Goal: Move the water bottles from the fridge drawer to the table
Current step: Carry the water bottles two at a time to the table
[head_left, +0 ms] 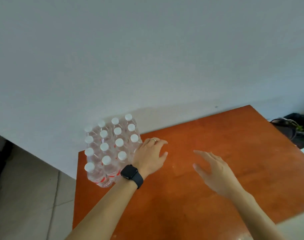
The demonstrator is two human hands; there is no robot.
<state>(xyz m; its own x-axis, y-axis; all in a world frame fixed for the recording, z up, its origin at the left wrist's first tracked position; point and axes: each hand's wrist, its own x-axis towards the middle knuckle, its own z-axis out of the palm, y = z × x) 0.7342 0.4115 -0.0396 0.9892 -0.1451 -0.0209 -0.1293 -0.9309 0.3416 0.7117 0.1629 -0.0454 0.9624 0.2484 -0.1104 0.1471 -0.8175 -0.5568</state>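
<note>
A shrink-wrapped pack of water bottles (107,149) with white caps and red labels stands on the far left corner of the orange-brown table (217,161), against the wall. My left hand (150,153), with a ring and a dark watch on the wrist, hovers just right of the pack with relaxed fingers and holds nothing. My right hand (215,172) is over the middle of the table, fingers straight and spread, blurred, also holding nothing. The fridge drawer is out of view.
A pale wall (147,58) runs behind the table. A dark bag or bin (296,130) sits past the table's far right corner. Grey tiled floor (26,187) lies to the left, with a dark object at the left edge.
</note>
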